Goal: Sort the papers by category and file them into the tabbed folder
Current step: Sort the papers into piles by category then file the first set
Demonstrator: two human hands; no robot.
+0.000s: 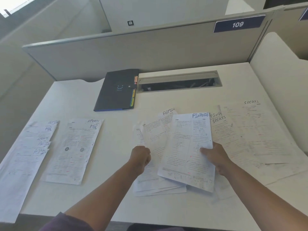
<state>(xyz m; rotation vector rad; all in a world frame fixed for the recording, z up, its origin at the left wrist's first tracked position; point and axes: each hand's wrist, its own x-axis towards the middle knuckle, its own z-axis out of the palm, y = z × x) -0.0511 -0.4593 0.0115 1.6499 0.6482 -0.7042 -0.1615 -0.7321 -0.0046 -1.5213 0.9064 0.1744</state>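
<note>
A sheet marked FINANCE [188, 147] is lifted over the middle stack [153, 180], pinched at its right edge by my right hand [215, 157]. My left hand [140, 157] grips the fanned sheets of that stack, one headed ADMIN [167, 117]. The dark tabbed folder [116, 90] lies closed at the back of the desk, coloured tabs along its right edge. At the left lie an overlapping pile with ADMIN, HR and SPORTS headings [28, 157] and a pile with HR on top [75, 150]. At the right spread sheets marked SPORTS and FINA [250, 134].
An open cable trough [179, 84] is set into the white desk [83, 104] right of the folder. Grey partition walls close off the back and right; a label on the back one reads 109 [238, 24].
</note>
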